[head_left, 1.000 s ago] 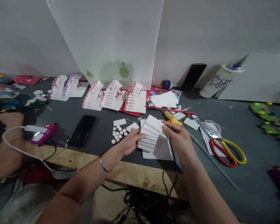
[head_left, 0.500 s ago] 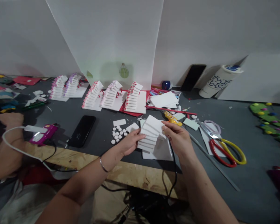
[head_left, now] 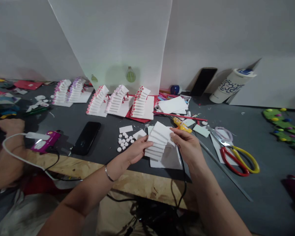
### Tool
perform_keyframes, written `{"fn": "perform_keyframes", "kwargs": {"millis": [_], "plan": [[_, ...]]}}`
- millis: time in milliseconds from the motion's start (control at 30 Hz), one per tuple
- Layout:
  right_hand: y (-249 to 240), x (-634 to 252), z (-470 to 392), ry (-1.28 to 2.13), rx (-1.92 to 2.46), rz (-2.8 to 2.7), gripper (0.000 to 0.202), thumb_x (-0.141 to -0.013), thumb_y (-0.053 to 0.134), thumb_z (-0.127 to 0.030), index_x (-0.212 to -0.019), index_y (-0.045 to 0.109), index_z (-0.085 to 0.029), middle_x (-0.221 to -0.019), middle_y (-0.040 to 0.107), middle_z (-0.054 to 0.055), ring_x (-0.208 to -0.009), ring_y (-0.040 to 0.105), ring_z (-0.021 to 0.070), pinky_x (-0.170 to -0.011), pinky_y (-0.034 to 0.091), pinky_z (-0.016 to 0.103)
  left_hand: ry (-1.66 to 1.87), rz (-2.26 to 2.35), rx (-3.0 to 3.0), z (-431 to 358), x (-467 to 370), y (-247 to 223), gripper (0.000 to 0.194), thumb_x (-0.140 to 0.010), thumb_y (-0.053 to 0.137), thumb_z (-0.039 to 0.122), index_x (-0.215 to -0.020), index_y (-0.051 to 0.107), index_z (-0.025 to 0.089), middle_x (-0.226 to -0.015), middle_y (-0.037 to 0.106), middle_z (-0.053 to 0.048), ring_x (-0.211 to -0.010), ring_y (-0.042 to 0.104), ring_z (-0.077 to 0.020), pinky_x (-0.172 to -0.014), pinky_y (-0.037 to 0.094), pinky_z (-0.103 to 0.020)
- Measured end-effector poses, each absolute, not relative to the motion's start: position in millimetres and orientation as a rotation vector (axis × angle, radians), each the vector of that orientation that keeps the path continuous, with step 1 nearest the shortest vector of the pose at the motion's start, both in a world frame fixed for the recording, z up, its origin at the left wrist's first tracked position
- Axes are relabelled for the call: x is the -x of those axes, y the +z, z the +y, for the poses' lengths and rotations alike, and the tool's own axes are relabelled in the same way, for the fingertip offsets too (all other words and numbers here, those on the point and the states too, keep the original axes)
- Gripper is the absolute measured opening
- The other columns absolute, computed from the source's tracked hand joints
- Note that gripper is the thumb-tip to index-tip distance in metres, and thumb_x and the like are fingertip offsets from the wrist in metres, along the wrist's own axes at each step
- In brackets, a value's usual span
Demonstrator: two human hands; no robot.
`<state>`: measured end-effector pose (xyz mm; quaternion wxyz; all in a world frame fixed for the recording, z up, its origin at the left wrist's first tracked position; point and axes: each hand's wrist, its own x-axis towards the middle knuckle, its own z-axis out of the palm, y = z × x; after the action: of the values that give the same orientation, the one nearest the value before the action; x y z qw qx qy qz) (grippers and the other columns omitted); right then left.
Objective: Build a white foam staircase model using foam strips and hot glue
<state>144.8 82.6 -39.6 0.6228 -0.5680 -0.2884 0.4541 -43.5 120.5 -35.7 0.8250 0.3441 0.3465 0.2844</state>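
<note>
I am working over a dark gray table [head_left: 108,137], and a tall white panel [head_left: 118,39] is standing along its back. At my left, another person's forearm [head_left: 9,154] is resting near the front edge. The long metal strip [head_left: 226,170] is slanting across my right side, passing beside the scissors [head_left: 227,144] with one red and one yellow handle. Toward the back right, a white cup [head_left: 229,87] is leaning, and a black slab [head_left: 203,82] is propping against the wall. A black smartphone [head_left: 86,137] is lying left of my hands. Five small staircase models [head_left: 97,101] with red or purple dots are standing in a row behind it. In front of me, the stepped white piece [head_left: 157,142] is hovering partly over a flat white sheet [head_left: 168,160]. My left hand [head_left: 139,149] is gripping its left edge, thumb on top; my right hand [head_left: 186,142] is pinching its upper right corner, fingers narrow. A yellow glue gun [head_left: 182,125] is lying just behind my right hand. Little white pellets [head_left: 124,141] are clustering left of the piece.
</note>
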Motion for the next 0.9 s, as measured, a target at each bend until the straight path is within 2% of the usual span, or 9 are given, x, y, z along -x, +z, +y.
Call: {"fn": "perform_keyframes", "kwargs": {"millis": [200, 400, 900], "plan": [[-39.4, -144.7, 83.4, 1.034, 1.305, -0.664, 0.032, -0.056, 0.084, -0.039, -0.084, 0.078, -0.023, -0.081, 0.072, 0.003, -0.063, 0.054, 0.0111, -0.060, 0.043, 0.027, 0.609, 0.731, -0.746, 120.2, 43.2, -35.6, 0.039, -0.064, 0.078, 0.024, -0.101, 0.070, 0.015, -0.095, 0.073, -0.008, -0.090, 0.064, -0.0199, -0.083, 0.044, -0.030], [-36.4, -143.0, 83.6, 1.043, 1.305, -0.636, 0.032, -0.054, 0.085, -0.039, -0.081, 0.078, -0.022, -0.073, 0.069, 0.001, -0.060, 0.051, 0.0108, -0.058, 0.041, 0.027, 0.614, 0.727, -0.749, 120.2, 43.0, -34.8, 0.037, -0.064, 0.079, 0.024, -0.099, 0.070, 0.015, -0.092, 0.073, -0.008, -0.088, 0.064, -0.0194, -0.082, 0.044, -0.030], [-39.5, -144.1, 83.9, 1.034, 1.323, -0.652, 0.036, -0.055, 0.084, -0.042, -0.084, 0.078, -0.021, -0.072, 0.068, 0.001, -0.059, 0.049, 0.0098, -0.056, 0.039, 0.026, 0.607, 0.730, -0.739, 120.8, 43.9, -37.1, 0.038, -0.064, 0.078, 0.023, -0.100, 0.069, 0.015, -0.092, 0.073, -0.007, -0.090, 0.064, -0.0199, -0.082, 0.044, -0.030]]}}
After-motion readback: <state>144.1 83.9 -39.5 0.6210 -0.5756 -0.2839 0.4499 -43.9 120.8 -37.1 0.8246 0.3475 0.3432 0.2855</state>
